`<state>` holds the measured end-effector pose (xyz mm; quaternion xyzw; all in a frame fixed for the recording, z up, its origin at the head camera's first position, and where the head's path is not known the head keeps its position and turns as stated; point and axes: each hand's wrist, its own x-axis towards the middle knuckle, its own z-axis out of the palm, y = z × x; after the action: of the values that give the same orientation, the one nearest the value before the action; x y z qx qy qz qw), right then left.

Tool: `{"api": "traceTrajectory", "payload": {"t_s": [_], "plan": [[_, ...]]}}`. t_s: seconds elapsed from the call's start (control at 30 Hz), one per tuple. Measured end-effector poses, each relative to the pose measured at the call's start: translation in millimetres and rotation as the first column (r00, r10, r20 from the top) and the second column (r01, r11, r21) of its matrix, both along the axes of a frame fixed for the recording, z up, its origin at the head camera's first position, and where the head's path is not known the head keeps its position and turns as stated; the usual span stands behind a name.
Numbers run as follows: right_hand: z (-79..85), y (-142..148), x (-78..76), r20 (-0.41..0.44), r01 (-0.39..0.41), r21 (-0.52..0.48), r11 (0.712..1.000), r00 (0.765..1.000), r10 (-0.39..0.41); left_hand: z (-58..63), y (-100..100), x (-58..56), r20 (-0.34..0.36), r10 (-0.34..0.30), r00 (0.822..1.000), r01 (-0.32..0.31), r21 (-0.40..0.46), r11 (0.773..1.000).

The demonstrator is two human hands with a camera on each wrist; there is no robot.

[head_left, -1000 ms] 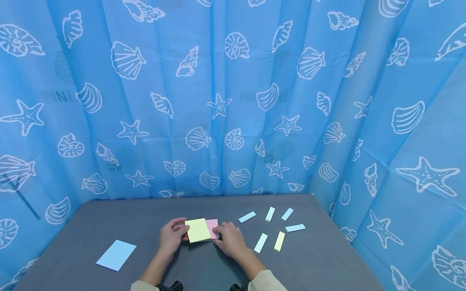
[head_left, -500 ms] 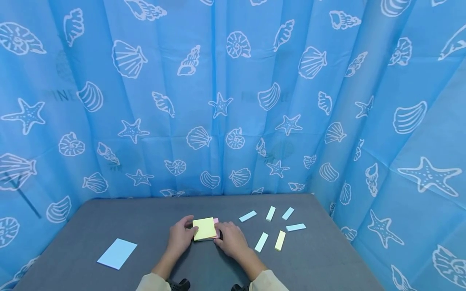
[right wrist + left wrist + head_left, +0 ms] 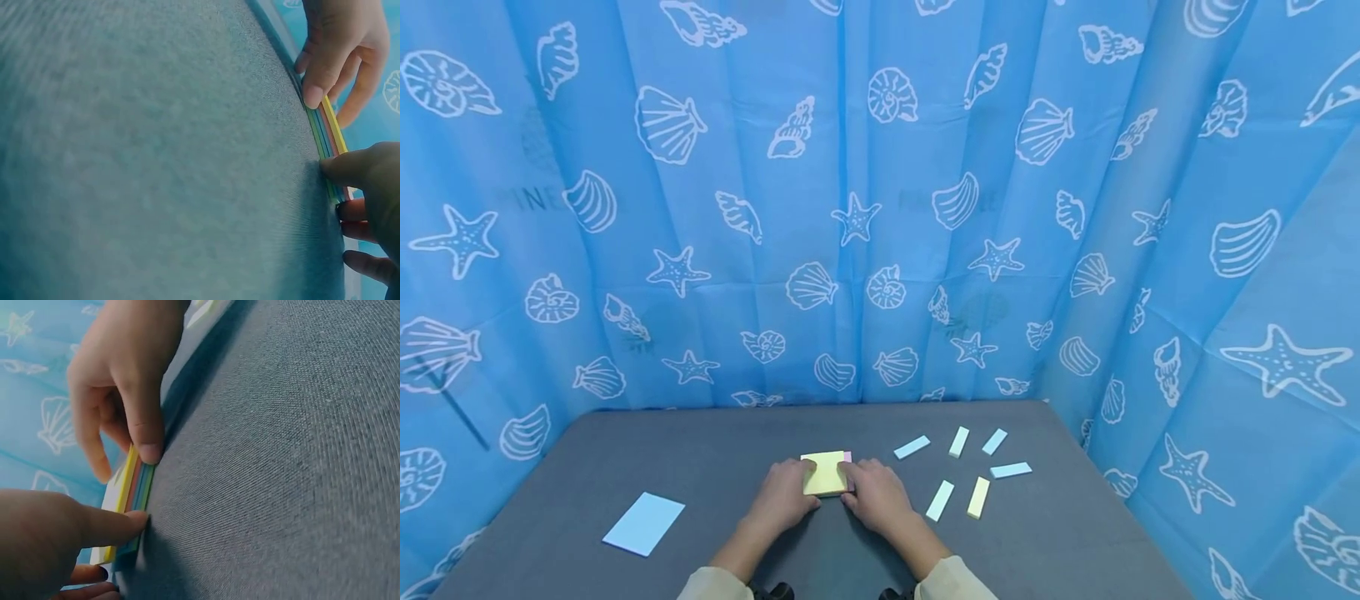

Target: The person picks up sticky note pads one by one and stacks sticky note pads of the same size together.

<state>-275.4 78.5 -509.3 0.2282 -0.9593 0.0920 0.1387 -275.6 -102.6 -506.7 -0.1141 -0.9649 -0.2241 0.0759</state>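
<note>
A stack of square sticky note pads (image 3: 825, 473) lies in the middle of the table, yellow on top. A thin pink strip shows past the yellow pad's right edge. From the side, the left wrist view shows yellow, pink, blue and green layers. My left hand (image 3: 782, 497) grips the stack's left side, its thumb (image 3: 119, 526) along the near edge. On the opposite side my right hand (image 3: 880, 497) holds the stack, with its thumb (image 3: 342, 167) at the near edge and its forefinger reaching over the top.
A larger light blue pad (image 3: 643, 523) lies alone at the left. Right of the hands, several narrow sticky note strips are spread out, among them a yellow strip (image 3: 978, 497) and a pale green strip (image 3: 939, 500). A blue shell-patterned curtain (image 3: 880, 208) stands behind the grey table (image 3: 715, 442).
The yellow pad has slid right over the pink one, narrowing the pink strip that shows. My left hand has moved right with it and its forefinger now lies over the top; my right hand stays nearly still.
</note>
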Motion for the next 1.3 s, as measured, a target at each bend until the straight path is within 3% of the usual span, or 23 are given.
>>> {"api": "traceTrajectory", "payload": {"t_s": [0.2, 0.4, 0.83, 1.03, 1.3], "plan": [[2.1, 0, -2.7, -0.004, -0.011, 0.03, 0.999, 1.0, 0.012, -1.9, 7, -2.3, -0.066, 0.014, 0.998, -0.017, -0.051, 0.999], [4.0, 0, -5.8, 0.036, -0.021, -0.019, 1.0, 0.999, 0.022, 1.0, 12, 0.9, -0.095, 0.028, 0.995, -0.039, -0.116, 0.992], [10.2, 1, -10.3, 0.008, -0.05, 0.0, 0.999, 0.999, 0.05, -0.4, 11, 5.6, -0.159, -0.03, 0.987, -0.005, -0.214, 0.977], [11.0, 1, -10.2, 0.013, -0.041, -0.008, 0.999, 0.999, 0.041, -5.5, 6, 5.6, -0.192, -0.06, 0.979, 0.024, -0.184, 0.983], [10.1, 0, -8.8, 0.073, 0.007, -0.079, 0.997, 0.997, -0.001, -10.5, 2, 5.7, -0.176, -0.006, 0.984, -0.014, -0.113, 0.993]]}}
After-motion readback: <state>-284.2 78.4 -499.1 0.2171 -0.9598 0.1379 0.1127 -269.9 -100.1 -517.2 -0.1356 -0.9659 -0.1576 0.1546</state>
